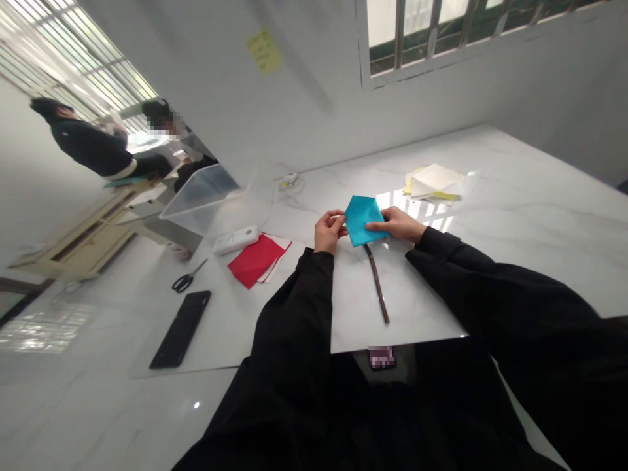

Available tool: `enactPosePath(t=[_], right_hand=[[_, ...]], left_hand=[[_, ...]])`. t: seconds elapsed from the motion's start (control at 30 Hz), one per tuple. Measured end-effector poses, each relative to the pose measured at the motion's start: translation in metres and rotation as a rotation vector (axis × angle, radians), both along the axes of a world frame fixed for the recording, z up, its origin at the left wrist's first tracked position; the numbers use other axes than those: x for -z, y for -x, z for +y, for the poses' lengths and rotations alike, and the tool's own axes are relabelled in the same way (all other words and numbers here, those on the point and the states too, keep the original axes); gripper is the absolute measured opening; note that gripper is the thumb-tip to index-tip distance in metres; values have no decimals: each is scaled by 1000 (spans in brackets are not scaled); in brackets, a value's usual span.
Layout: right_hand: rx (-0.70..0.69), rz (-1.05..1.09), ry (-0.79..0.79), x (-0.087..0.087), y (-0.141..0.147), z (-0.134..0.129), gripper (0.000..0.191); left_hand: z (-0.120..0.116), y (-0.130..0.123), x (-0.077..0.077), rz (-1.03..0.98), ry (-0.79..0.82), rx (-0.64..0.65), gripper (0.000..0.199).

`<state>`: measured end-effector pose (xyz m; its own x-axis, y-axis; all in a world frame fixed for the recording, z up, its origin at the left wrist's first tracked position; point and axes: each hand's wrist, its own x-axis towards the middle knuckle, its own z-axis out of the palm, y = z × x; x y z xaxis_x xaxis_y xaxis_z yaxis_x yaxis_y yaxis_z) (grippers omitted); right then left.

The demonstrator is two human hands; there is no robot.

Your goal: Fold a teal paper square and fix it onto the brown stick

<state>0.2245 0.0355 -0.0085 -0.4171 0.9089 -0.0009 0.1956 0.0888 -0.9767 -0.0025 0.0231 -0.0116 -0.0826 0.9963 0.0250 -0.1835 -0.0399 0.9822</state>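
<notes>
A piece of folded blue paper is held up a little above the white marble-patterned table. My left hand pinches its left edge between thumb and fingers. On the other side, my right hand grips the paper with the thumb across its front and the fingers behind it. A thin dark brown stick lies on the table just below the paper, its upper end partly covered by it.
Left of my arms lie red and white paper sheets, a white power strip, scissors and a black phone-like slab. A clear plastic bin stands behind. Cream and yellow papers lie back right. Two people sit far left.
</notes>
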Motion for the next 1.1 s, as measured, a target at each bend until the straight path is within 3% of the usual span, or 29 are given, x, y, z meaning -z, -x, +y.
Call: enactPosePath(t=[0.4, 0.63, 0.8, 0.93, 1.1], right_hand=[[33, 48, 13, -4, 4, -10, 38], [52, -6, -50, 2, 4, -16, 46], [2, 58, -6, 4, 8, -21, 51], [42, 65, -1, 4, 11, -23, 50], [61, 59, -23, 2, 13, -23, 45]], left_hand=[[4, 0, 5, -152, 18, -15, 39], [-8, 1, 3, -185, 49, 5, 40], [-20, 4, 1, -159, 51, 131, 65], [-21, 4, 3, -49, 19, 238, 86], [-16, 1, 10, 64, 3, 264, 95]])
